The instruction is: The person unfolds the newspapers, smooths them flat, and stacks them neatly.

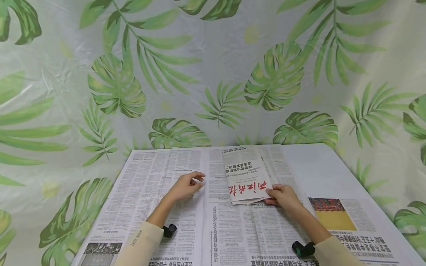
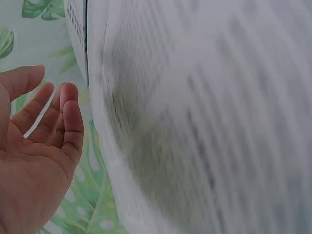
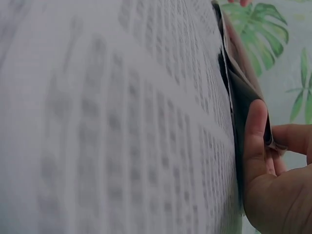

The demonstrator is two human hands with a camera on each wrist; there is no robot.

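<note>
Pinching the near right corner of the folded newspaper [image 1: 247,177] with the right hand [image 1: 287,200], thumb above and fingers beneath. Stretching leftward and forward from the right fingertips, over the spread newspaper sheets [image 1: 149,184]. In the right wrist view, a dark gap between layers, just beside the fingers. Cannot tell how many layers lie within the pinch, or how firm to call it. Loose and relaxed in the left hand [image 1: 186,186]: fingers gently bent, grasping nothing, apart from the folded newspaper and left of it.

To handle this corner well, probably best to gather every layer between thumb and fingers, not only the top one, given the parted near edge just left of the right fingertips. Judge the paper thin and quick to crease: press with flat pads rather than digging in with the tips. Lift slightly before any shift, to avoid dragging the spread newspaper sheets below the fingers. Better, likely, to lay the left fingers on the edge nearest to them, for a second hold against fanning or twisting. Then even up the layers at the right fingertips, gently, without bending the corner.
</note>
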